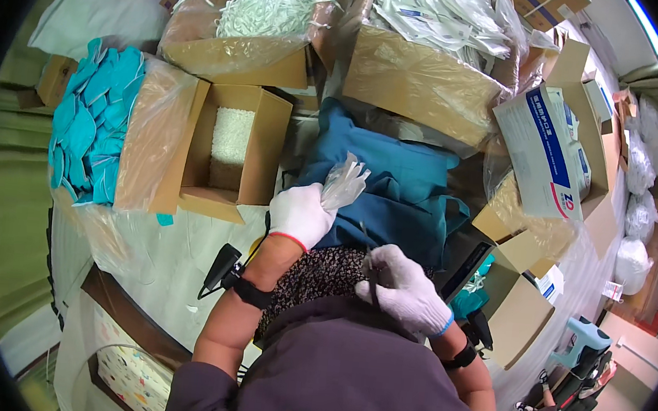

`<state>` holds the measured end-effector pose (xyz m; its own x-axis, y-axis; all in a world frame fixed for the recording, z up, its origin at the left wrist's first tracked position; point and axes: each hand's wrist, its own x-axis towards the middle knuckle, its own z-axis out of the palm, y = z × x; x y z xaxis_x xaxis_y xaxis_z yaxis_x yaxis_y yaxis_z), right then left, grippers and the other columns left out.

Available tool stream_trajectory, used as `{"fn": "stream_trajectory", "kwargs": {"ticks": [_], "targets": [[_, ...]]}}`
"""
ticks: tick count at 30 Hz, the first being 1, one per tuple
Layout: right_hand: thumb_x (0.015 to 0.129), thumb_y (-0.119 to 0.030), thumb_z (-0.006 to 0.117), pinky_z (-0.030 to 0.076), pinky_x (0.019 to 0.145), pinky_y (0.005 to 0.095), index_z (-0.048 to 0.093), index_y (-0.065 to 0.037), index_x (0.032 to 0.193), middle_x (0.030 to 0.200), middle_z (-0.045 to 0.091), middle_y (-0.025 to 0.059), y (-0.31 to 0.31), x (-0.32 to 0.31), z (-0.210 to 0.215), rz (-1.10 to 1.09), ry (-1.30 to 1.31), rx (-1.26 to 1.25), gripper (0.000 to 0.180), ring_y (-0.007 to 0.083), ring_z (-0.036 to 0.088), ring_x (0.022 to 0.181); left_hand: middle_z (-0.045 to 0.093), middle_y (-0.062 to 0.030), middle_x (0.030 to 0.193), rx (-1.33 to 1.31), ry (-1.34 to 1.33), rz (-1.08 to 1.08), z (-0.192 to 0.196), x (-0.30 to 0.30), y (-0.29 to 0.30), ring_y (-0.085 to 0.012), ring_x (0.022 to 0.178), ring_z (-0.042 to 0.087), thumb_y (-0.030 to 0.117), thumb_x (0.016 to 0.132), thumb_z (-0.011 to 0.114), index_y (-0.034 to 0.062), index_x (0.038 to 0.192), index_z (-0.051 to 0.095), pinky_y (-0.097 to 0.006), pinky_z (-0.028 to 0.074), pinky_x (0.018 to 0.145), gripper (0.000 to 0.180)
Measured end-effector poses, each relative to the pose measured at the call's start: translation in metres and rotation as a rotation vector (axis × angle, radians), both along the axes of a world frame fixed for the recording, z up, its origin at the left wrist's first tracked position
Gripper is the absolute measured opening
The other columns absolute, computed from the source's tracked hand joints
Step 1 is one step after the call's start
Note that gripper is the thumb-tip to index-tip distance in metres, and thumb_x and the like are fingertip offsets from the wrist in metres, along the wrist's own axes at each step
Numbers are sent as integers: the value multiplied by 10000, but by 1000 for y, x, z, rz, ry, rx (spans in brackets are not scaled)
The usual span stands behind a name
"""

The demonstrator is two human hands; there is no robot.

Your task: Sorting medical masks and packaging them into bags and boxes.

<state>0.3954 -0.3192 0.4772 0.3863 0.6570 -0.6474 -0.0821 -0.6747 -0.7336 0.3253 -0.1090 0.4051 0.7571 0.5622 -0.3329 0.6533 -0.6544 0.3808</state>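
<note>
My left hand (300, 217), in a white glove with a red cuff, is closed round a bunch of whitish, see-through plastic strips (345, 182). The loose ends fan out above the fingers, over a dark teal cloth (387, 164) spread across my lap. Close to my body on the right, my right hand (407, 291) wears a white glove with a blue cuff. Its fingers are closed on a thin dark tool (374, 276) with a slim point; the glove hides most of it, and its exact kind cannot be made out.
Teal cup-shaped masks (97, 123) fill a box at left, beside a carton (263, 149) holding white pieces. Behind stand boxes of white cords (264, 10) and flat white packets (439, 15). At right are a printed carton (537, 153) and an open box (519, 316).
</note>
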Motion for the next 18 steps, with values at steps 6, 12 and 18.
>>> {"fn": "stream_trajectory", "kwargs": {"ticks": [6, 12, 18], "targets": [[830, -279, 749, 501, 749, 316, 580, -34, 1070, 863, 642, 68, 26, -1, 16, 53, -45, -95, 383, 128, 587, 803, 691, -181, 774, 131, -41, -27, -8, -6, -19, -381, 731, 682, 319, 796, 687, 94, 848, 678, -481, 550, 678, 231], [875, -272, 721, 507, 705, 275, 595, -12, 1071, 864, 643, 53, 24, -6, 1, -186, 94, -78, 349, 107, 595, 778, 641, -136, 701, 292, -167, -150, -27, -13, -43, -327, 642, 669, 198, 709, 694, 87, 784, 630, -440, 540, 610, 148], [906, -233, 704, 487, 607, 260, 587, 2, 1064, 813, 608, 33, 23, -9, 0, -344, 201, -32, 307, 81, 563, 672, 626, -146, 699, 349, -181, -163, -36, -14, -51, -330, 630, 662, 157, 766, 612, 69, 794, 604, -448, 520, 577, 93]]}}
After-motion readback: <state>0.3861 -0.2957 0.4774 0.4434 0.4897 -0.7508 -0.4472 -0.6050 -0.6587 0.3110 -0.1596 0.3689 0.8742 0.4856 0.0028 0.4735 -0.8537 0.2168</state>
